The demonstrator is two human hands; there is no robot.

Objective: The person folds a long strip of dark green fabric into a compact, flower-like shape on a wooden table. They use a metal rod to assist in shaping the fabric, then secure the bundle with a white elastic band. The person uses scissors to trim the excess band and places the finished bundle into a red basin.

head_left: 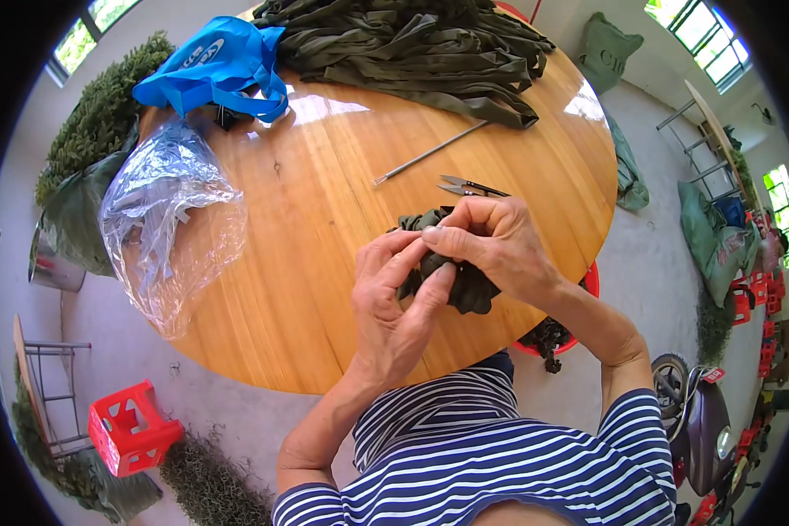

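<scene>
Both hands were closed on a bunch of dark green cloth (470, 287), which lay gathered between them above the near part of the round wooden table (298, 298). The left hand (390, 294) held it from the left side, its thumb across the front and its fingers at the upper edge; the right hand (498, 250) pinched the top with thumb and forefinger, the fingertips of the two hands close together. Whether a thread ran between those fingertips could not be told. Just beyond the grip lay a pair of small scissors (472, 187), and past them a thin rod (431, 153) slanted up to a large heap of dark green strips (403, 48). Well off to the left of the grip was a crumpled clear plastic bag (171, 223), with a blue bag (210, 72) beyond it. Below the grip and to its right, a red tub (593, 282) showed partly past the table's edge.
</scene>
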